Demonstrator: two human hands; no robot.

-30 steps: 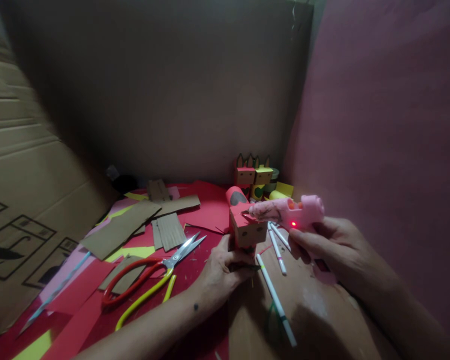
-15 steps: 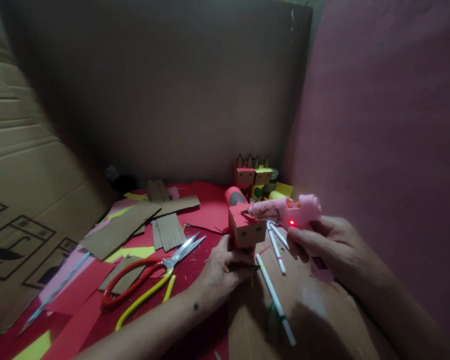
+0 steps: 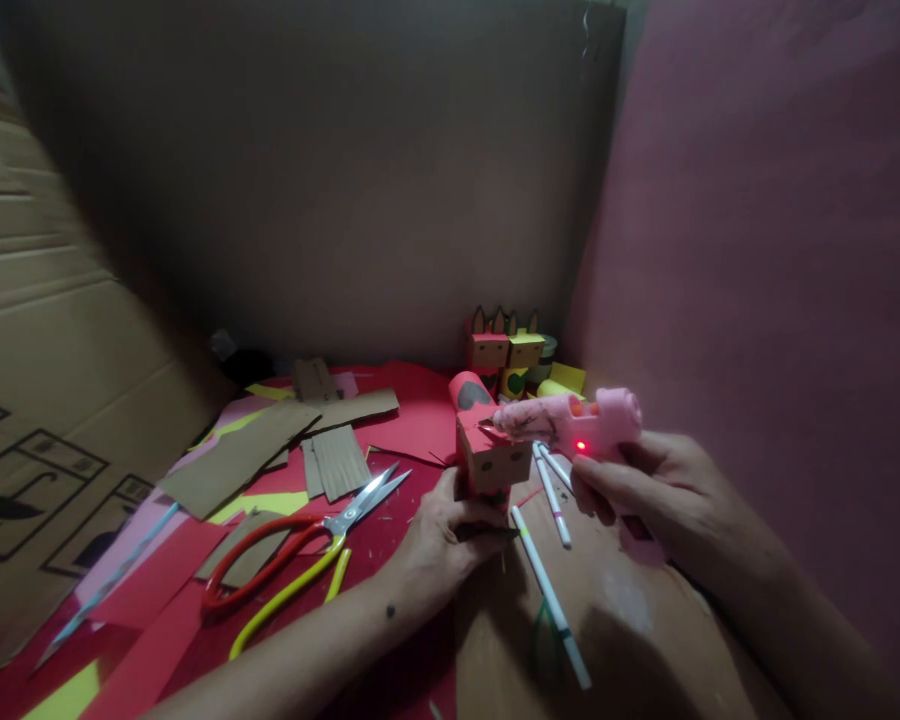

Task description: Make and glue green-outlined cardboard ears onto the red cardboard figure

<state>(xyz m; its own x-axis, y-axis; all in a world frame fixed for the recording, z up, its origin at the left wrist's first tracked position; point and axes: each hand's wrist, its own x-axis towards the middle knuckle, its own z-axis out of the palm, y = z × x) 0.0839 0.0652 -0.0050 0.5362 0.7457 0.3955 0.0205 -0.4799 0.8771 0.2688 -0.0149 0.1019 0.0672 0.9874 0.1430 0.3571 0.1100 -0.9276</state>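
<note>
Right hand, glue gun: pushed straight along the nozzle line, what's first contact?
The cardboard figure gripped by the left hand: the right hand aims the pink glue gun leftward, nozzle seemingly at the figure's red top. Depth unclear, so touching or just short.

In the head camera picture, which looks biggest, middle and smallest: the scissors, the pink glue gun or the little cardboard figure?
1. scissors, clearly the longest.
2. glue gun, though the right hand hides its handle.
3. cardboard figure, held by the left hand.
</note>
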